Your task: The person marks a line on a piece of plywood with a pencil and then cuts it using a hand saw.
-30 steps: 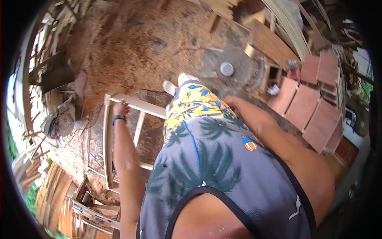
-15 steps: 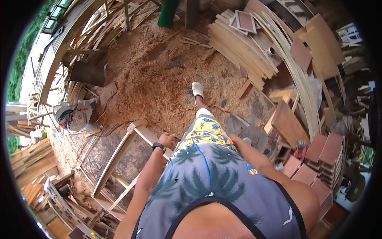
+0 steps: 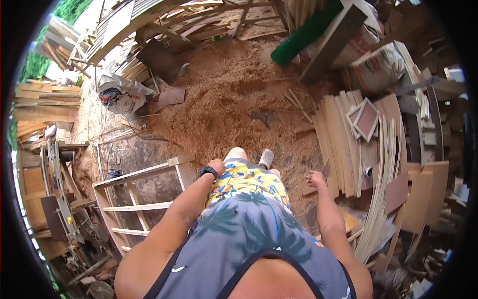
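My left hand (image 3: 216, 168), with a dark watch on its wrist, hangs beside my left thigh near the yellow and blue shorts (image 3: 244, 180). Its fingers are loosely curled, and I see nothing in them. Just left of it stands a pale wooden frame (image 3: 144, 174) with several slats. Out to the right, my right hand (image 3: 314, 179) hangs over the shavings-covered floor, its fingers slightly bent and apart, holding nothing. A small dark wood scrap (image 3: 326, 170) shows behind it, close to a stack of boards (image 3: 333, 139).
Wood shavings (image 3: 224, 99) cover the floor ahead. At the left lie a white printed sack (image 3: 122, 94) and stacked planks (image 3: 47, 107). A green tube (image 3: 303, 37) leans at the back beside a dark post (image 3: 336, 42). Long thin strips (image 3: 381, 174) line the right.
The view has turned to the right and moved forward, so the boards and slatted frame appear in new places. My right hand has swung out away from my hip. My feet have shifted in a step.
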`<state>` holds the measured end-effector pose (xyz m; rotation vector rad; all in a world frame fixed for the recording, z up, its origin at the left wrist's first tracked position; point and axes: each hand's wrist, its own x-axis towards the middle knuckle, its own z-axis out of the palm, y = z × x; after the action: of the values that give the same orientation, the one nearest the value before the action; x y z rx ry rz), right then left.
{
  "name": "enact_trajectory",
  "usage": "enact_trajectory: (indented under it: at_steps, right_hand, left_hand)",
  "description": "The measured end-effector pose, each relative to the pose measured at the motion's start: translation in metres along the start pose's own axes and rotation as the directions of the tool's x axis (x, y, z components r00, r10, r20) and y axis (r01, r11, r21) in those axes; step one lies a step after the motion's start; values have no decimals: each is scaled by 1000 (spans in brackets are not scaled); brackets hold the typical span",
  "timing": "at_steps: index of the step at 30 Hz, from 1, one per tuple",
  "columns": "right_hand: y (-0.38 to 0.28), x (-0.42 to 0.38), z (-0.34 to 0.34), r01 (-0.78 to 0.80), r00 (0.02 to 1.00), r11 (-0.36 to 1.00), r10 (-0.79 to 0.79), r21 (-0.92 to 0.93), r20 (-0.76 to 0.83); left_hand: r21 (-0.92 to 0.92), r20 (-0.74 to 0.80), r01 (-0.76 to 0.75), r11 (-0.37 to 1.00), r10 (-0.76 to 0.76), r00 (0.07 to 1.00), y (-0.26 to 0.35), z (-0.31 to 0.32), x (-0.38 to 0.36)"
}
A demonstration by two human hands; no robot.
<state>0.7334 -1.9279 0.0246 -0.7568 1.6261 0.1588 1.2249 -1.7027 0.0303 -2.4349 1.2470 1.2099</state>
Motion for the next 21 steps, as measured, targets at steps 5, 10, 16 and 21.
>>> enact_trajectory:
  at_steps: [5,10,16,21]
  right_hand:
    - [-99,66,-23,43,999,995,-42,-90,17]
    - [-188,77,36,69,982,982,-35,-175,187]
    - [-295,138,92,100,963,949,-17,-299,270]
    - [-424,119,99,236,941,814,-57,-530,333]
  left_hand:
    - [-218,-15,-59,974,57,998,42,-83,11]
    - [153,107,-266,952,251,962,-14,-30,82]
    - [-143,380,158,977,-93,920,-27,10,134]
    - [-249,364,101,963,-3,931,-18,-69,213]
